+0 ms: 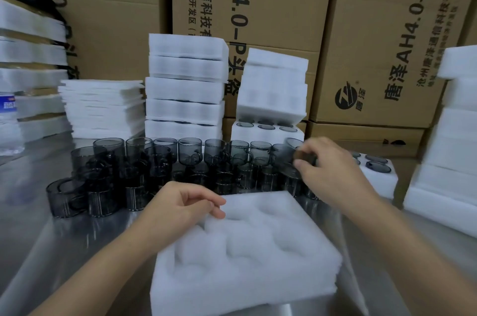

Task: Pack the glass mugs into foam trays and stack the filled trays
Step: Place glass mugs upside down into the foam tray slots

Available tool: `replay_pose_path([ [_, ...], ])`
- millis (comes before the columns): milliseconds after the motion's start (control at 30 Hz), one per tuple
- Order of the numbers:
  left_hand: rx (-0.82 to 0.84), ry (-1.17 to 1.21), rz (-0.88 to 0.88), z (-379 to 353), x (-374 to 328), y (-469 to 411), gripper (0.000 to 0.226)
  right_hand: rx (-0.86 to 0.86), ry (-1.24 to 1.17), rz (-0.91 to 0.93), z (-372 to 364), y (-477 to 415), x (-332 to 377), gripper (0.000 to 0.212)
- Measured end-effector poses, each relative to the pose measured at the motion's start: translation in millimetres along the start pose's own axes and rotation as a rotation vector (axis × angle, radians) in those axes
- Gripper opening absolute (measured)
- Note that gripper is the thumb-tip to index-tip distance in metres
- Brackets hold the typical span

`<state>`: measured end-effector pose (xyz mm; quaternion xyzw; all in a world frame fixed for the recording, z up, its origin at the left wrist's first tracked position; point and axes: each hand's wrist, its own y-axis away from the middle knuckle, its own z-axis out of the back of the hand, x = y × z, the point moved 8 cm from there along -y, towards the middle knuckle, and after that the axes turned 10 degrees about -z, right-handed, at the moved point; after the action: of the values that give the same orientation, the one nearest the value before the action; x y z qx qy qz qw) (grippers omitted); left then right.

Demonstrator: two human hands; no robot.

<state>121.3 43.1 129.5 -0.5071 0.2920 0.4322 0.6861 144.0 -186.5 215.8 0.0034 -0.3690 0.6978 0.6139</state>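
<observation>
1. The empty foam tray (258,251) lies flat on the steel table (51,251) right in front of the person, holes up.
2. The gray glass mugs (165,161) stand in rows just behind it.
3. The left hand (178,212) reaches forward and pinches the tray's far left corner with bent fingers.
4. The right hand (327,173) stretches to the rows' right end and curls around one mug (293,144), which tips left and looks blurry.

Tall printed cardboard boxes (374,32) are standing behind your steel table (38,225); a plastic water bottle (7,114) is sitting at its left edge.
</observation>
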Motion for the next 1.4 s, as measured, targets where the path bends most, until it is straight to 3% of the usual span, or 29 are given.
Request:
replay_pose_path([
  [67,0.005,0.014,0.001,-1.4,-1.0,0.1,0.029,0.086,-0.103,0.131,-8.4,1.6,40.1,0.02],
  [133,0.001,0.05,-0.014,-2.3,-4.1,-1.6,0.024,0.134,-0.14,0.246,-21.5,6.9,70.5,0.015],
  [233,-0.114,0.176,-0.032,10.4,-7.9,-9.0,0.029,0.057,-0.108,0.405,-44.5,22.2,89.3,0.002],
  [367,-0.231,0.356,0.052,19.6,-2.1,-12.0,0.056,0.016,-0.105,0.504,-67.4,42.7,84.9,0.011],
  [567,-0.24,0.351,-0.014,18.2,-3.2,-9.3,0.062,-0.071,-0.302,0.591,-59.0,56.5,85.6,0.026],
  [767,-0.159,0.369,-0.085,18.4,-5.8,-6.9,0.066,-0.146,-0.334,0.463,-50.9,51.5,73.0,0.052],
  [967,-0.102,0.415,-0.092,18.1,-3.3,-6.0,0.059,-0.184,-0.356,0.405,-48.8,48.8,66.1,0.06],
  [1067,-0.083,0.433,-0.091,17.4,-1.8,-7.2,0.054,-0.15,-0.378,0.401,-51.6,48.0,65.1,0.055],
  [1133,-0.067,0.419,-0.083,18.6,0.2,-8.0,0.063,-0.118,-0.395,0.411,-54.3,48.9,66.6,0.054],
  [1233,-0.039,0.372,-0.081,18.5,1.2,-8.8,0.079,-0.016,-0.396,0.422,-61.6,49.6,68.2,0.059],
  [1400,-0.002,0.281,-0.08,16.4,3.2,-9.3,0.08,0.14,-0.352,0.425,-72.8,50.7,68.0,0.067],
])
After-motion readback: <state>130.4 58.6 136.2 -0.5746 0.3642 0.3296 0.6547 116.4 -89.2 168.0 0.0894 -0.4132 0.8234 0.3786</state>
